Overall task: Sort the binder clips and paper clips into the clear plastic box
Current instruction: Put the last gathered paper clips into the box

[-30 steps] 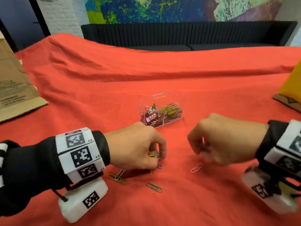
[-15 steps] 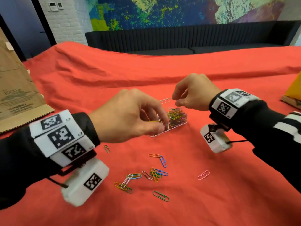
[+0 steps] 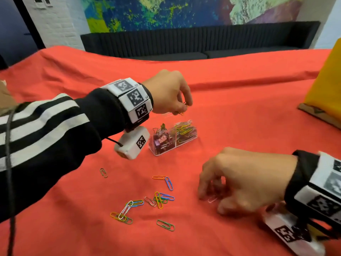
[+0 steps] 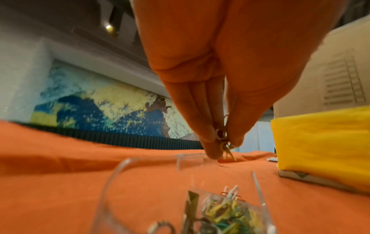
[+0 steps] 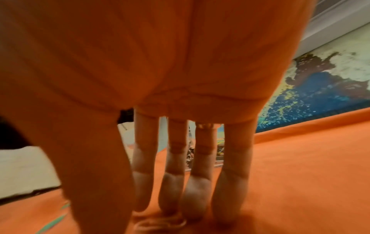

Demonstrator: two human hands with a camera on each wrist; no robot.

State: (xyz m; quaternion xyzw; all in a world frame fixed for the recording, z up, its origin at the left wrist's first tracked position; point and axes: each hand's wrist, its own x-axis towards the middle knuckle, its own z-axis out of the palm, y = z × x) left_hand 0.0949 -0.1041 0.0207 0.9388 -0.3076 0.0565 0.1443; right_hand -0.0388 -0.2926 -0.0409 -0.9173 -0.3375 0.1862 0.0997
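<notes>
The clear plastic box stands on the red cloth, with binder clips in its left compartment and coloured paper clips in its right one. My left hand hovers just above the box's far side and pinches a few paper clips between thumb and fingers. The box rim shows below them. My right hand is down on the cloth, its fingers pointing straight down onto a pink paper clip that lies flat. Several loose paper clips are scattered nearer to me.
A yellow bag stands at the right edge of the cloth, and brown paper shows at the far left. A dark sofa and a painted wall lie beyond. A green clip and another lone clip lie apart from the pile.
My right hand left the box and came down to the pink clip on the cloth. My left hand stays over the box with its clips.
</notes>
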